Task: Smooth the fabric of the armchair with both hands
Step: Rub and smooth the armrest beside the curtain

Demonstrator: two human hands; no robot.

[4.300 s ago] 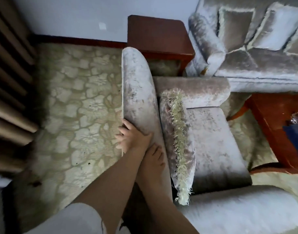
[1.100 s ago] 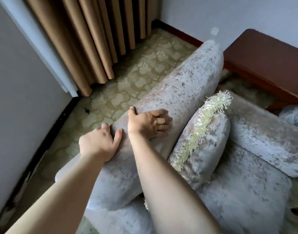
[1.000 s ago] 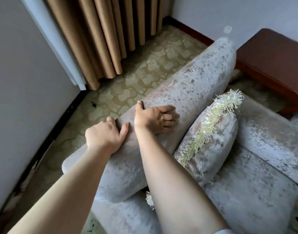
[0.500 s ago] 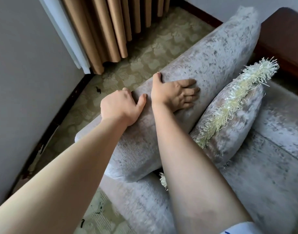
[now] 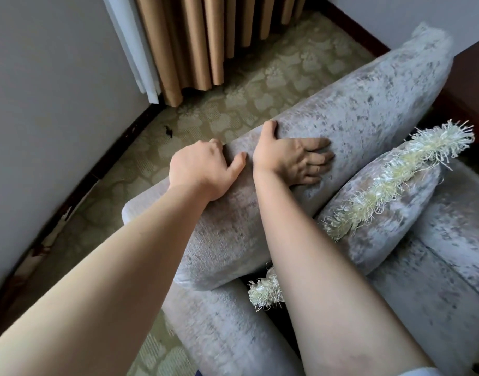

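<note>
Pressing down on the padded backrest (image 5: pixel 355 109) of a silver-grey crushed-velvet armchair (image 5: pixel 227 335), both bare hands sit side by side near its top edge, close but not touching.

Head view:
- left hand (image 5: pixel 203 169): palm on top of the backrest, fingers bent over the far rear edge with tips hidden, thumb lying on the fabric and pointing toward the other hand. It cups the rim.
- right hand (image 5: pixel 290 156): flat on the front face of the backrest, fingers spread and straight, thumb hooked up over the top edge. Nothing is pinched.
- both forearms are bare and reach in from the bottom of the frame.
- the armchair fills the centre and right of the frame. Its backrest runs diagonally from lower centre to upper right, and the seat cushion (image 5: pixel 436 308) is at lower right.
- a matching grey velvet throw pillow (image 5: pixel 390 210) with a cream fringe leans against the front of the backrest, just beside the right forearm.
- pale green patterned carpet (image 5: pixel 273 77) lies behind the chair.
- tan pleated curtain (image 5: pixel 206 36) hangs at top centre.
- grey wall (image 5: pixel 43 90) is on the left.
- dark red-brown wooden furniture (image 5: pixel 471 85) shows at the right edge, but I cannot tell what kind.
</note>
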